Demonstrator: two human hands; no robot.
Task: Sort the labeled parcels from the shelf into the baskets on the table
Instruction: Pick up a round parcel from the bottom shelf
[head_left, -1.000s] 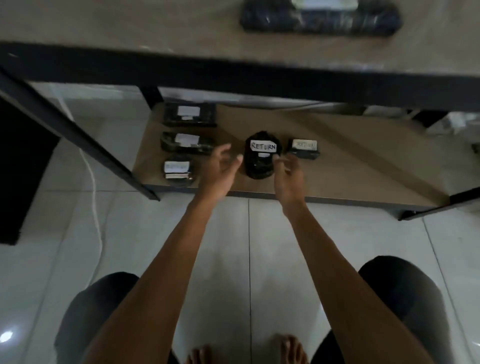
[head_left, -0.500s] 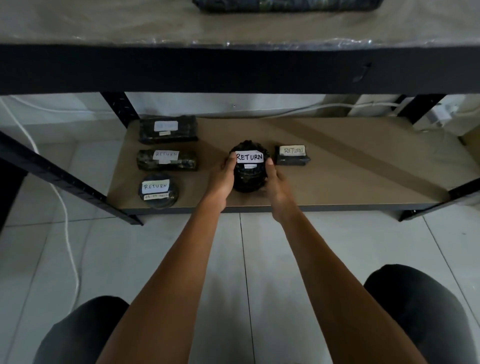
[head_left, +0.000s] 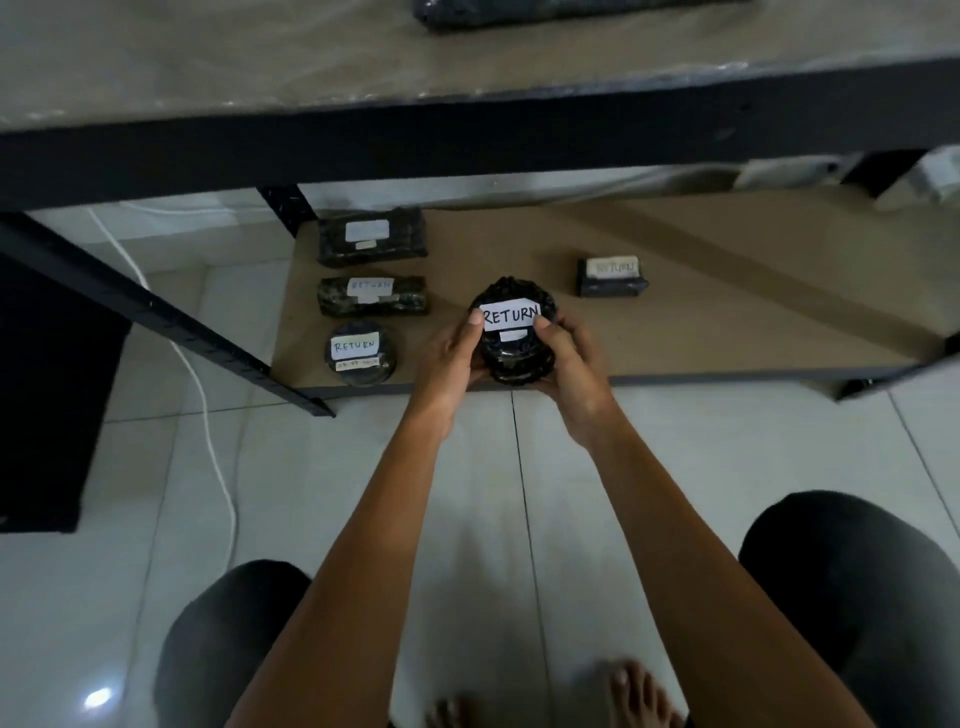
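1. Closest, at the bottom edge of view: bare feet (head_left: 639, 691) on the pale tiled floor (head_left: 509, 493), set between two knees (head_left: 852, 597) in dark cloth.
2. Past the knees: two bare forearms stretched forward, with the left hand (head_left: 449, 358) and right hand (head_left: 569, 364) meeting at the near edge of the lower shelf (head_left: 727, 332).
3. Clasped between both hands: a round parcel (head_left: 511, 332) in black wrap, its white label reading RETURN and facing up. Fingers (head_left: 548, 332) curled round its sides and underside, a thumb at each end of the label. Positioned over the shelf's near edge, left of the middle; touching the board or not, impossible to tell.
4. By the near left corner of the shelf: a second round pack (head_left: 361, 353) marked RETURN, lying flat, apart from the left hand.
5. Behind that: a long bundle (head_left: 371, 296) marked RETURN, then a flat rectangular packet (head_left: 371, 236) at the far left corner, label too blurred to read.
6. Right of the held parcel and farther back: a small boxy packet (head_left: 612, 277) with faint writing.
7. On the floor left of the shelf: a white cable (head_left: 208, 415).
8. Farthest, along the top: the upper shelf (head_left: 208, 67), carrying a dark package (head_left: 545, 13) cut off by the edge of view.
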